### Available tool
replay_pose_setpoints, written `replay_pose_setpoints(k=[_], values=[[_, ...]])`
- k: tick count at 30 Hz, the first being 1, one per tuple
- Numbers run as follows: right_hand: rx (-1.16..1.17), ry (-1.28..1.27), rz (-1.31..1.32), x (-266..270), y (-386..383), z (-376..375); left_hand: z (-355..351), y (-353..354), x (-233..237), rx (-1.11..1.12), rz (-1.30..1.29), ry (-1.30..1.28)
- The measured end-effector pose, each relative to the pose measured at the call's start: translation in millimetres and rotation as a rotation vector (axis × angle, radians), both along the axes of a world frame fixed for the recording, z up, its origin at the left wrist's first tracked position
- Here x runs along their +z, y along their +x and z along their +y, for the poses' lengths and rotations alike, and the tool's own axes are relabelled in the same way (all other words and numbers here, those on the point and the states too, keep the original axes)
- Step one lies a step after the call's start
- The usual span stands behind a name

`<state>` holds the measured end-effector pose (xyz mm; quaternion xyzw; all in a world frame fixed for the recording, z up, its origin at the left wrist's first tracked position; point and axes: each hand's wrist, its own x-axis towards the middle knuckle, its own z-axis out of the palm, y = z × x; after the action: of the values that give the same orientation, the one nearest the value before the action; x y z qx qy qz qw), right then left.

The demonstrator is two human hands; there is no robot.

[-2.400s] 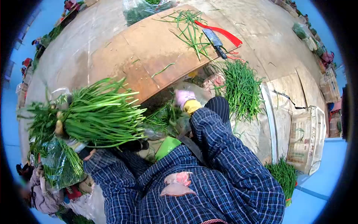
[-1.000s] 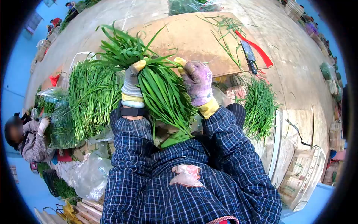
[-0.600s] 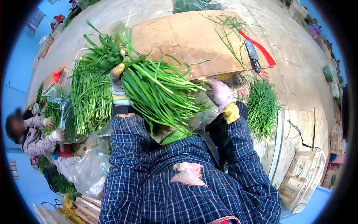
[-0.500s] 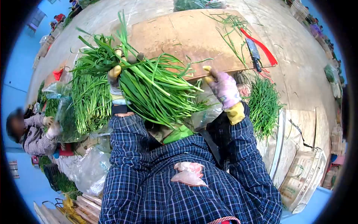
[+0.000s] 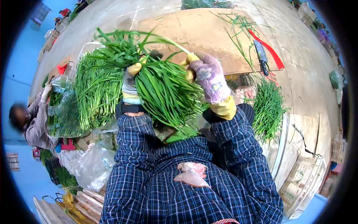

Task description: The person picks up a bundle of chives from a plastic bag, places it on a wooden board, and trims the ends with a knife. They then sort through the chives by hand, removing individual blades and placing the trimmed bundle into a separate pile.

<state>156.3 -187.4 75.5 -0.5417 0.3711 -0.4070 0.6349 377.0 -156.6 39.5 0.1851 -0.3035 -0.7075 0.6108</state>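
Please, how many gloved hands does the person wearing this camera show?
2. The left hand holds the green bunch; the right hand, beside the bunch, pinches a long stalk at its pale end. A co-worker's hand at far left is not counted.

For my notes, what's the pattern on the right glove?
The right glove has flowers on lilac, in the head view.

Spread with a pale, scuffed floor [image 5: 115, 22] beyond and to both sides of the wooden board [image 5: 201, 30]. Closed in well to the board's left by a blue wall [image 5: 16, 67], fitted there with a grey, window-like panel [image 5: 40, 14]. Showing blue again far to the board's right. Lit brightly and evenly.
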Motion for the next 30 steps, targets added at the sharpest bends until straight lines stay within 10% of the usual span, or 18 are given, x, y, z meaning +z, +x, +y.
replay_pose_setpoints(k=[3, 9, 13, 21, 23, 30], values=[[-0.070, 0.012, -0.230, 5, 11, -4, -7, 1, -5, -0.093, -0.025, -0.053], [-0.152, -0.335, 0.208, -15, 7, -30, -25, 22, -25, -0.168, -0.058, -0.145], [-0.110, -0.378, 0.598, 1, -24, -12, -5, 1, -3, 0.006, -0.029, -0.111], [-0.363, -0.794, 0.553, -58, -10, 45, -5, 2, -18, 0.307, 0.121, 0.018], [-0.238, -0.686, 0.691, -58, -5, 33, -10, 1, -8, 0.043, 0.070, -0.040], [-0.624, -0.560, 0.537, -62, -108, -85, 7, 22, 14, 0.406, -0.009, -0.231]])
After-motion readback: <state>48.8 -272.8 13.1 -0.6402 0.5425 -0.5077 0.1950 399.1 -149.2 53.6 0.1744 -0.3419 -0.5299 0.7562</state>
